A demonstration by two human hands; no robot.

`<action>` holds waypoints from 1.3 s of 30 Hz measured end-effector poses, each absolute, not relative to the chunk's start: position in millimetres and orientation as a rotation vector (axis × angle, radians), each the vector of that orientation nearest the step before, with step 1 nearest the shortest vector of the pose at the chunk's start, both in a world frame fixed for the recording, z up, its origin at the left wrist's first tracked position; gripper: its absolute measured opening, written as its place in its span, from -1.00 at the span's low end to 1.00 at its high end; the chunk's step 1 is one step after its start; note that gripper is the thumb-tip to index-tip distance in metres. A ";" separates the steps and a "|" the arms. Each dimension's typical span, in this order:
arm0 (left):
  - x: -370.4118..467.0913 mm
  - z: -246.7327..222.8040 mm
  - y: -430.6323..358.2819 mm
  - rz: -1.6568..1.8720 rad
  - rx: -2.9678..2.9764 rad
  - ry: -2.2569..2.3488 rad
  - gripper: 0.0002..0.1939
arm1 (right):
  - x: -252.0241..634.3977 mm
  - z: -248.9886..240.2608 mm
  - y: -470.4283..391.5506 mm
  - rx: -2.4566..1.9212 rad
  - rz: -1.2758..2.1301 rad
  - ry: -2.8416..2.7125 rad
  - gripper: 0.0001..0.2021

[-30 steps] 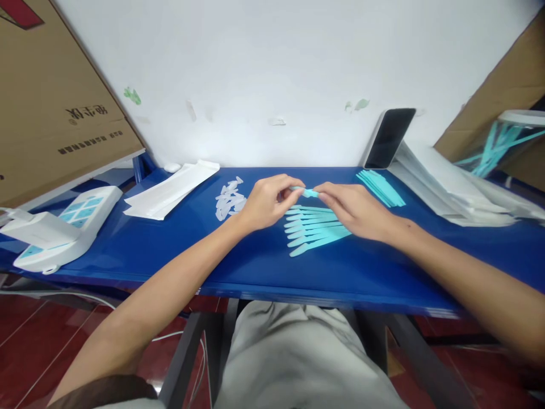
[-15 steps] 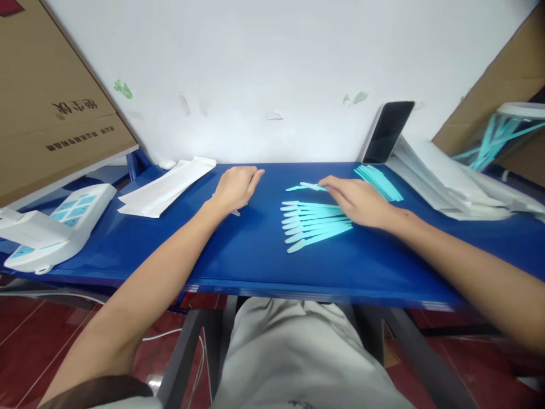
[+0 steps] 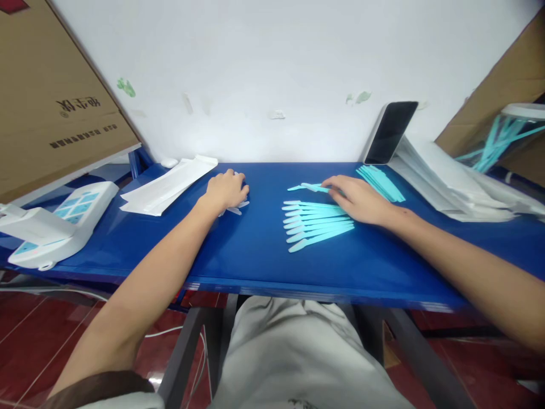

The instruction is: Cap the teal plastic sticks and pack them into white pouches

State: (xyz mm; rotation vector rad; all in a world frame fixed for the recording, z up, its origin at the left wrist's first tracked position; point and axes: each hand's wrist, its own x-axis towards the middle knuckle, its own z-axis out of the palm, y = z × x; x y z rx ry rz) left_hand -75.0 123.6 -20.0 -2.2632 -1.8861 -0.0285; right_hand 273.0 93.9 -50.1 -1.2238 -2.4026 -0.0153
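Observation:
My left hand [image 3: 225,190] rests palm down on the blue table, its bent fingers slightly apart over a small pile of clear plastic caps [image 3: 235,210]. The hand covers most of that pile. My right hand [image 3: 355,197] has its thumb and fingers at the handle of a turquoise eyebrow razor [image 3: 314,187], which points left. Another thin turquoise razor [image 3: 294,188] lies just beyond its tip. Below, several turquoise eyebrow razors [image 3: 317,224] are fanned in a row, blade ends to the left.
Behind my right hand lies a turquoise bundle [image 3: 381,183], near a phone [image 3: 390,132] leaning on the wall. White sleeves [image 3: 460,184] are stacked at right, beside a clear tub [image 3: 496,136]. White packets [image 3: 170,184], a white sealer-like device [image 3: 63,227] and a carton [image 3: 55,108] stand left.
My left hand has turned palm down, moved slightly left and spread its fingers over the clear caps, more of which show. My right hand stays almost in place at the razor.

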 end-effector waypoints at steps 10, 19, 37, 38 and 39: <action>-62.2 -27.2 120.8 -0.110 -2.381 -1.683 -0.50 | 258.6 -42.7 87.4 -1.085 0.087 -2.456 -0.55; -54.0 -20.2 114.1 -0.109 -2.403 -1.548 -0.53 | 257.2 -37.0 89.0 -1.094 0.156 -2.518 -0.43; -50.4 -31.0 116.7 -0.175 -2.690 -1.317 -0.62 | 290.7 -52.5 120.8 -1.478 -0.090 -2.385 -0.63; -49.7 -30.8 116.3 -0.188 -2.687 -1.329 -0.66 | 290.3 -52.1 121.1 -1.478 -0.082 -2.375 -0.66; -48.4 -30.6 115.2 -0.201 -2.682 -1.342 -0.71 | 289.8 -51.5 121.2 -1.481 -0.090 -2.373 -0.68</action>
